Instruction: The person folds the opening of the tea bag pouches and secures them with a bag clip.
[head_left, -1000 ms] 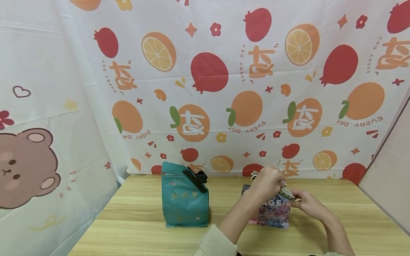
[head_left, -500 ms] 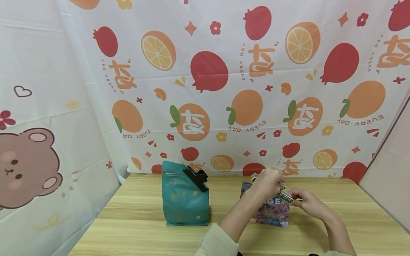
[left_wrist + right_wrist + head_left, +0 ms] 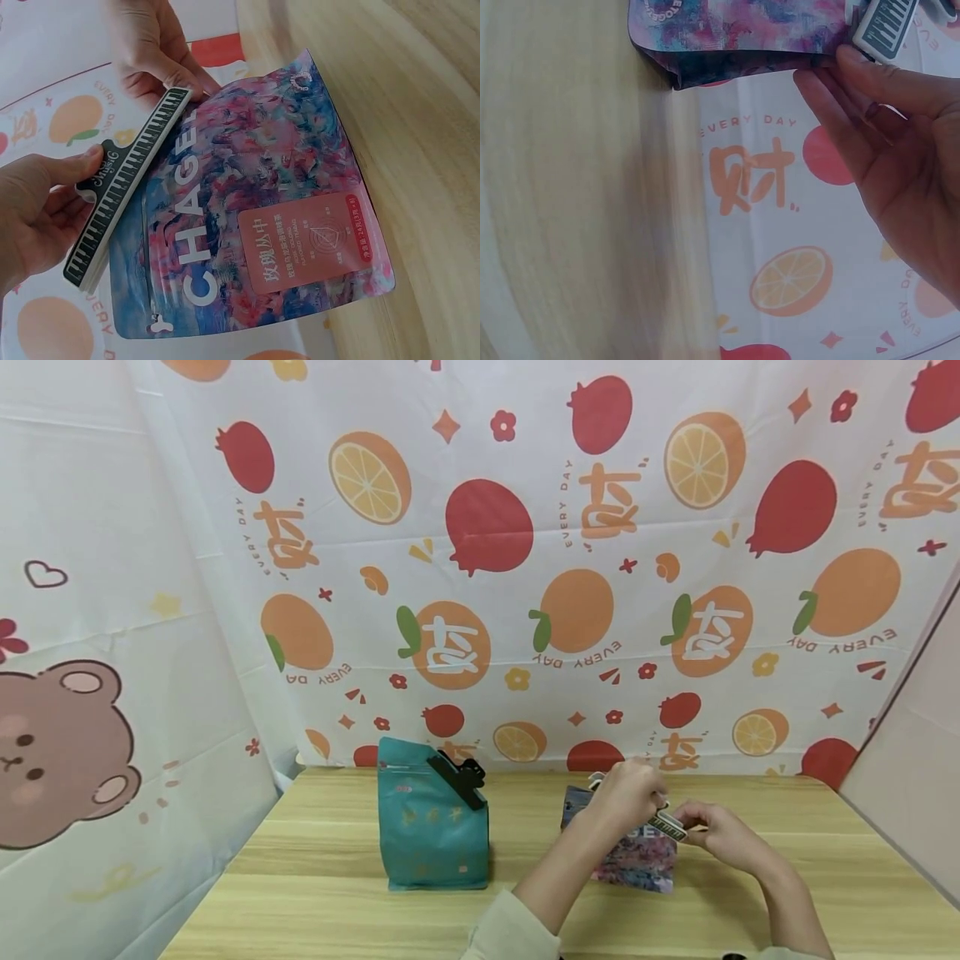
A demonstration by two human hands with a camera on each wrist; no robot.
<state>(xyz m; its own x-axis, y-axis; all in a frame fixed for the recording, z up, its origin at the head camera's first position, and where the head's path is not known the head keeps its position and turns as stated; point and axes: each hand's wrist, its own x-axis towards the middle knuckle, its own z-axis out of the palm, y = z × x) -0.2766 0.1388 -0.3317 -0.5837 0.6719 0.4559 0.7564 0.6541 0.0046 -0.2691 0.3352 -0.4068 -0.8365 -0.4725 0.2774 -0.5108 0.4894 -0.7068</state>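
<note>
A foil pouch [image 3: 300,142] with a blue and pink painted print, white "CHAGEE" style lettering and a pink label stands on the table. A clip [image 3: 131,184] with a piano-key pattern and the word "Music" lies slanted along the pouch's upper part. My left hand [image 3: 628,793] pinches this clip by its handle, thumb on the dark plate in the left wrist view. At the clip's far end, my right hand [image 3: 716,835] pinches the pouch's upper side edge between thumb and fingers, its thumb by the clip's tip. How deep the clip's jaws reach over the pouch is hidden.
A teal pouch [image 3: 433,839] stands upright to the left, a black clip [image 3: 459,781] slanted across its top corner. Wooden table [image 3: 322,852] lies beneath. A fruit-print cloth [image 3: 360,627] hangs behind, and a bear-print cloth [image 3: 187,710] at the left.
The clip and the upper part of the painted pouch have shifted slightly down and left. Both hands keep their grips; the teal pouch stays put.
</note>
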